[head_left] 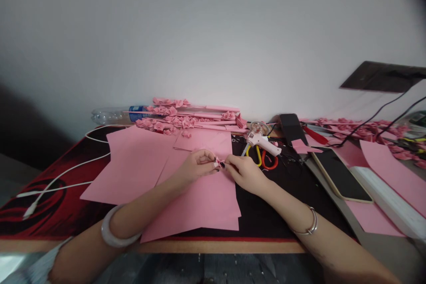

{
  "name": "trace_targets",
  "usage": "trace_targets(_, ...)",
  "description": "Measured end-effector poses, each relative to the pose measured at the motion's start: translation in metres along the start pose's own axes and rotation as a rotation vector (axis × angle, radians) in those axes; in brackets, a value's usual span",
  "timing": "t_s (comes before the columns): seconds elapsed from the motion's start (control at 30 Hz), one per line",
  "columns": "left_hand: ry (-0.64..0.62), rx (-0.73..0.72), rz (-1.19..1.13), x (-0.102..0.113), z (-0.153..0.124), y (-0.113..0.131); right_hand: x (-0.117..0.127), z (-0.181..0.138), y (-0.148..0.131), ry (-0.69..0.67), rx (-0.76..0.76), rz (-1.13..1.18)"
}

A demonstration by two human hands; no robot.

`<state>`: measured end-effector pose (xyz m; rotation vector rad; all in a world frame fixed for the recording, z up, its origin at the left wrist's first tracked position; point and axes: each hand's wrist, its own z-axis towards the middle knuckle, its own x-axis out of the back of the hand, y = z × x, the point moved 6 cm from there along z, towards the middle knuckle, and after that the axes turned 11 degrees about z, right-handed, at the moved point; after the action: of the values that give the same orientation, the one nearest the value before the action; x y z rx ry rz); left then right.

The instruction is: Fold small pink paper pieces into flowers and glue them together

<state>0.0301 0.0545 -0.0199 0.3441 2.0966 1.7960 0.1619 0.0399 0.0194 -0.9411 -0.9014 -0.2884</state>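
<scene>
My left hand (196, 166) and my right hand (245, 172) meet over the pink paper sheets (196, 199) on the table. Both pinch a small folded pink paper piece (219, 162) between their fingertips. The piece is tiny and partly hidden by the fingers. A pale bangle circles my left wrist and a thin silver bracelet my right.
A white glue gun (262, 140) and scissors with yellow and red handles (266, 159) lie just right of my hands. Pink paper flowers on sticks (186, 117) and a plastic bottle (113, 114) sit by the wall. A phone (341, 173), white cable (60, 177) and more pink paper (392, 173) lie around.
</scene>
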Motion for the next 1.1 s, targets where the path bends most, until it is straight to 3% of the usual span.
trace_targets(0.17,0.037,-0.044,0.064,0.000,-0.001,0.006,0.000,0.000,-0.003,0.029,0.015,0.129)
trace_targets(0.6,-0.018,-0.180,0.217,-0.004,-0.001,0.006,-0.005,0.000,-0.010,-0.094,0.062,0.109)
trace_targets(0.77,-0.026,-0.224,0.445,-0.007,-0.005,0.011,-0.004,0.000,-0.012,-0.097,0.067,0.136)
trace_targets(0.87,-0.091,-0.226,0.513,-0.012,-0.008,0.011,-0.005,0.000,-0.013,-0.105,0.077,0.212)
trace_targets(1.1,-0.244,-0.129,0.375,-0.013,-0.005,0.004,-0.011,0.000,-0.006,-0.181,-0.033,0.589)
